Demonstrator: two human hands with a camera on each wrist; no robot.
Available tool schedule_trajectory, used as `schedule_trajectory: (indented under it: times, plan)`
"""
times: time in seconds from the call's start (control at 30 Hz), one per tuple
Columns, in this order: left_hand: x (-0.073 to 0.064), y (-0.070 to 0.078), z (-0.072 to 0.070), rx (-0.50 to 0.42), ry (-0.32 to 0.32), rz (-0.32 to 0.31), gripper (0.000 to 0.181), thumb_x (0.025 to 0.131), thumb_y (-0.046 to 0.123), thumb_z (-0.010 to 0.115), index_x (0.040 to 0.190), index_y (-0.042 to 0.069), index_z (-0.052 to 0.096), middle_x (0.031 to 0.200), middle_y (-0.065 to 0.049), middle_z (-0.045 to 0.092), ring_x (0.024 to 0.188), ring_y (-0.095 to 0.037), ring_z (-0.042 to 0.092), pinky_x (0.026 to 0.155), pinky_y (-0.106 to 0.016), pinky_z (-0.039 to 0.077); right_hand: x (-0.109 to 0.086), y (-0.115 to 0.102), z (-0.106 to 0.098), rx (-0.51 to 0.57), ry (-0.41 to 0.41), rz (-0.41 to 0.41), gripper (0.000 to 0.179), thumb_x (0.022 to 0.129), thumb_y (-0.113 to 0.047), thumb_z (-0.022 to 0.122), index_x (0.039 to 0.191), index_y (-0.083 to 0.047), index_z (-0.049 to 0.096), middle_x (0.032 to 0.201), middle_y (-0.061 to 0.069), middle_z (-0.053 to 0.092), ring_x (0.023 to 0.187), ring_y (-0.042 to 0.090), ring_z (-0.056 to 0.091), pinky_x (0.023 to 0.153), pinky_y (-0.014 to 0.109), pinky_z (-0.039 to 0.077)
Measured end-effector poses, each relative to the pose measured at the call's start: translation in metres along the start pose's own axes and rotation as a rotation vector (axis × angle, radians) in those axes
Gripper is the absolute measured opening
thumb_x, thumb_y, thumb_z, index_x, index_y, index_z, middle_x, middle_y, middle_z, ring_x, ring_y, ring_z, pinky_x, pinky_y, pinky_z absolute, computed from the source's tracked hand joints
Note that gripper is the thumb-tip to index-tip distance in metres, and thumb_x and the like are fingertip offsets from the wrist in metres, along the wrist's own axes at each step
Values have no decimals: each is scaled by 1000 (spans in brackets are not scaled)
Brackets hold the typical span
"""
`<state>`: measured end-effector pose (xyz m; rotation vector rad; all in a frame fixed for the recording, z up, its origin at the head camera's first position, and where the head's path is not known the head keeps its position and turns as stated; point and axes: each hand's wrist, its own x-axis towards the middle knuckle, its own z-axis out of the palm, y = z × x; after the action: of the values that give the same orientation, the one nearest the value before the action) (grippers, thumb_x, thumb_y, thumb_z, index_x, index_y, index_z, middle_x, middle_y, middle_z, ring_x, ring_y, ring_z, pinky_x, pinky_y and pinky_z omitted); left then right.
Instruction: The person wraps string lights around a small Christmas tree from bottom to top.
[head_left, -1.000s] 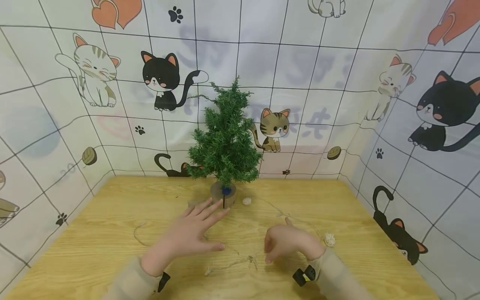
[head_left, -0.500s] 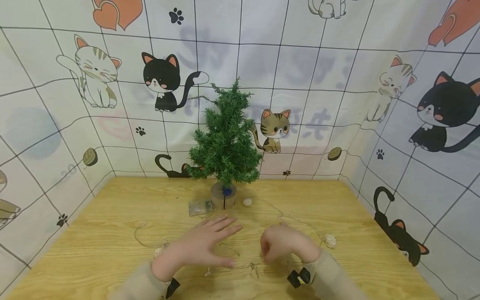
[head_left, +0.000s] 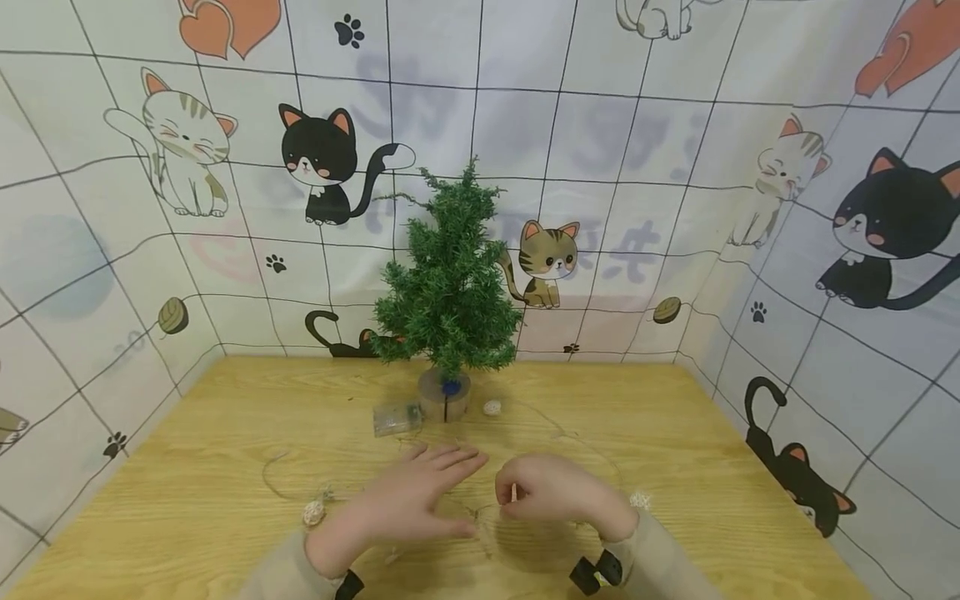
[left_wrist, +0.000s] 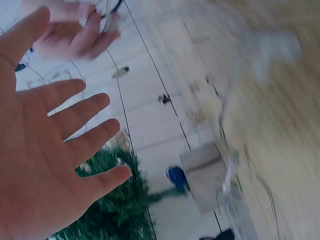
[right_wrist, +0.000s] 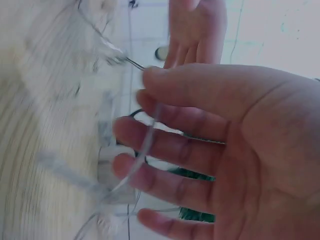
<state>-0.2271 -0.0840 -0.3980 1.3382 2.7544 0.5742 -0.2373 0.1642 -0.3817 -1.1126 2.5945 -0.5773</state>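
Observation:
My right hand [head_left: 555, 492] pinches a thin light-string wire [right_wrist: 135, 63] between thumb and index finger, low over the table's near middle. Part of the wire loops across the other fingers [right_wrist: 182, 145] in the right wrist view. Facing it from the left, my left hand [head_left: 408, 500] has straight, spread fingers and a bare palm [left_wrist: 35, 165]. The two hands are a small gap apart. White woven balls lie along the string: one [head_left: 313, 512] by the left wrist, one [head_left: 641, 500] partly behind the right wrist, one [head_left: 492, 407] near the tree.
A small green artificial tree [head_left: 450, 283] stands at the back on a round wooden base [head_left: 433, 408]. Left of the base lies a clear battery box [head_left: 396, 419]. Cat-print cloth [head_left: 645, 167] walls in the wooden table [head_left: 247, 408] at the back and sides.
My left hand has drawn back from the tree's base toward the right, uncovering the battery box. My right hand has shifted left, nearer to it, and the wire between them has moved.

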Motion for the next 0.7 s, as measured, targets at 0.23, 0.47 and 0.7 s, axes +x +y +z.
schedule_trajectory:
  times: [0.23, 0.47, 0.7]
  plan:
    - [0, 21, -1, -162, 37, 12, 68, 92, 53, 60, 147, 18, 43, 105, 20, 65, 98, -1, 60, 106, -68, 18, -7, -20, -1, 122, 129, -139, 14, 94, -17, 65, 83, -25, 61, 78, -20, 57, 67, -3, 53, 61, 18, 46]
    - [-4, 28, -16, -335, 77, -29, 30, 99, 38, 55, 120, 21, 66, 63, 19, 49, 53, 3, 42, 66, -27, 49, -7, -22, 3, 473, 98, -189, 7, 96, -13, 61, 91, -13, 64, 81, -5, 66, 70, 3, 60, 63, 25, 52]
    - [-13, 24, -35, -336, 222, 5, 18, 100, 31, 54, 93, 25, 69, 73, 16, 55, 58, 0, 43, 55, -21, 41, -3, -15, 6, 757, -16, -233, 15, 97, -7, 56, 100, 7, 59, 89, 25, 66, 84, 13, 66, 78, 40, 55]
